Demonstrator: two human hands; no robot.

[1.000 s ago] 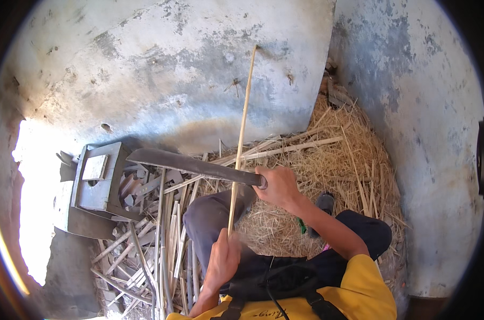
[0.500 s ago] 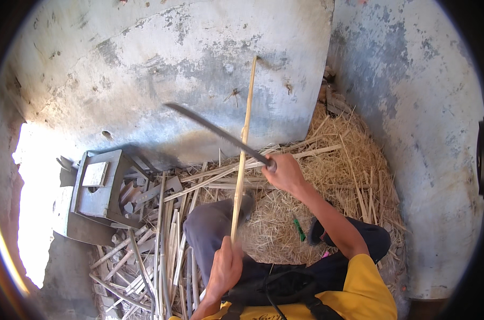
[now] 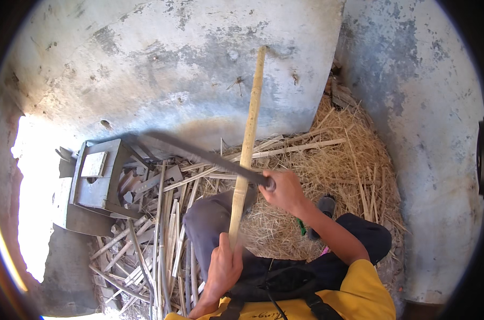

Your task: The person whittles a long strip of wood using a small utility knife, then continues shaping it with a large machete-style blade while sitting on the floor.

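My left hand (image 3: 224, 266) is closed round the lower end of a bamboo strip (image 3: 249, 140), which stands tilted slightly right. The strip's far end reaches up in front of the wall. In my right hand (image 3: 284, 190) is the handle of a long machete (image 3: 204, 154), its dark blade pointing up and left, blurred toward the tip. The blade crosses the bamboo strip at about its middle; whether it touches cannot be told. My knees are bent apart on either side of the strip.
Straw-like shavings (image 3: 316, 160) cover the floor ahead and to the right. Loose bamboo slats (image 3: 162, 240) lie piled at the left beside a grey wooden box (image 3: 106, 170). A weathered wall (image 3: 172, 80) rises in front, and another wall (image 3: 413, 133) stands at the right.
The machete has swung lower along the bamboo strip, with my right hand a little lower too. The strip has turned to show a broader face. My left hand keeps its hold.
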